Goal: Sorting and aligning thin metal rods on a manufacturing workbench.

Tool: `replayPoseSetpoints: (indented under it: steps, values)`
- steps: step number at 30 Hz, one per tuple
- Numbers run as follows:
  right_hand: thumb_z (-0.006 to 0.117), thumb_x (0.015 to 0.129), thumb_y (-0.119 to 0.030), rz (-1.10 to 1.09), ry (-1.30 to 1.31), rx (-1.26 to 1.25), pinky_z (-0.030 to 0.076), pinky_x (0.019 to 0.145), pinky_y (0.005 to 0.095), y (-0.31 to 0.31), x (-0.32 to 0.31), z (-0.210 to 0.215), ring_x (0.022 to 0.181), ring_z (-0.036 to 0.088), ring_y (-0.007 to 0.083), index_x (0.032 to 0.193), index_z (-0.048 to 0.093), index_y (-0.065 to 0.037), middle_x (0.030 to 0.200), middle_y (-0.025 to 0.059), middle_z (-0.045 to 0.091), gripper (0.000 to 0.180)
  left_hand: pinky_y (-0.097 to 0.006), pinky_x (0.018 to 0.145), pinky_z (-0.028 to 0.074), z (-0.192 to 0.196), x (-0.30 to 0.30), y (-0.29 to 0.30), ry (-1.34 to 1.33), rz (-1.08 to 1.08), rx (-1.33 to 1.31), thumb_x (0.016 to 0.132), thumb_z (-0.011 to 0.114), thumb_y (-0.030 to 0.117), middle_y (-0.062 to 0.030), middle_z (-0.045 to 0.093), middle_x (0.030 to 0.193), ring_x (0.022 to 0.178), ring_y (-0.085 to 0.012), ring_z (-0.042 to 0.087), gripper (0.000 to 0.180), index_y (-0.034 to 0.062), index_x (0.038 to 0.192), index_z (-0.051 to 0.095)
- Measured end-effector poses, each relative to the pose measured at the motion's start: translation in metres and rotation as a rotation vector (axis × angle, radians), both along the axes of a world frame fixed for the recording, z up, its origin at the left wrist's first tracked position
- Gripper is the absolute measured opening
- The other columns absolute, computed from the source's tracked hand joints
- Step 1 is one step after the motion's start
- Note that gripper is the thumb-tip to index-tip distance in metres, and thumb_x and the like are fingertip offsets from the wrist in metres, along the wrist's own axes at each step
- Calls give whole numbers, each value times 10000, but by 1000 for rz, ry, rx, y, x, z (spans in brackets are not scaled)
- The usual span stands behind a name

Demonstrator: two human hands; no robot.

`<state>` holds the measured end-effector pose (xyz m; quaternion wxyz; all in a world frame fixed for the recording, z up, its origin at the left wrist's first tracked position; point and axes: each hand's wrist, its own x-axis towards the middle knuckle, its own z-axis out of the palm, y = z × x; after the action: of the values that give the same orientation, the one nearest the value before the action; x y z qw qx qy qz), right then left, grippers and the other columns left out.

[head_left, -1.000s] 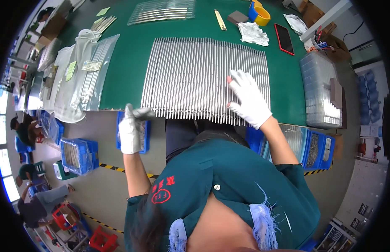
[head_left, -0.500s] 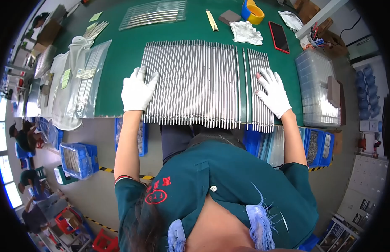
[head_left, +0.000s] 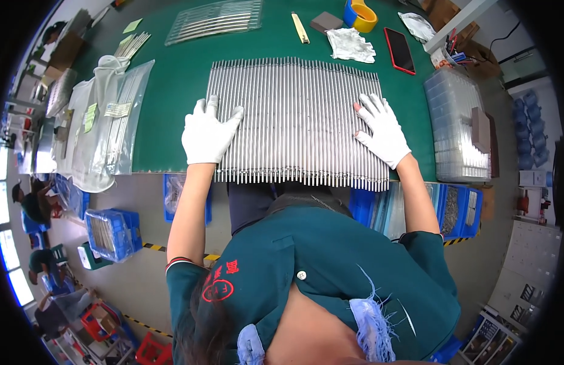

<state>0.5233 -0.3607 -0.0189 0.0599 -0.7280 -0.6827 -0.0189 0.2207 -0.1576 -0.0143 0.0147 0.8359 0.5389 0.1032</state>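
A wide row of thin silver metal rods (head_left: 297,121) lies side by side on the green tabletop, their lower ends reaching past its near edge. My left hand (head_left: 210,135), in a white glove, rests flat on the row's left end with the fingers spread. On the right end lies my right hand (head_left: 382,135), also gloved, its palm over the outer rods and its fingers apart. One or two fingertips of that glove show bare. The rods now sit close together between both hands, with no wide gap in the row.
Bagged rods (head_left: 121,125) lie at the left. Along the back are a clear tray (head_left: 215,23), a yellow cutter (head_left: 300,28), tape (head_left: 361,16), a crumpled white glove (head_left: 351,45) and a phone (head_left: 400,51). Stacked clear boxes (head_left: 455,125) stand right; blue bins (head_left: 461,213) sit below.
My right hand has slid left with the separate group of rods, closing the gaps in the row. My left hand has shifted slightly right, further onto the rods.
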Motion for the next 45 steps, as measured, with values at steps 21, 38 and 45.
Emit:
replayPoseSetpoints:
  steps: [21,38,45]
  values:
    - [547,807,-418,546,102,-156,112,1142,476,41,-69,18,1363,265,326,1313,461,-57,1433,167,354,627,-416,825,492,-12,-4,1,-68,-55,114,826,508,581,-147,543,1245,977,-331,579,611,103,1195,596]
    - [417,893,-511,613,-48,-91,122,1142,447,107,-81,5,1373,254,289,1363,409,-81,1451,133,340,637,-475,1048,297,-3,-78,-37,-151,-453,-58,767,605,563,-161,514,1295,1224,-356,445,657,71,1201,571]
    - [362,899,-524,621,17,-13,126,1143,447,136,-91,4,1360,277,304,1347,425,-70,1436,141,360,641,-564,1013,283,-10,-86,-44,-66,-522,55,595,637,703,-144,527,1272,1167,-413,478,858,164,1253,523]
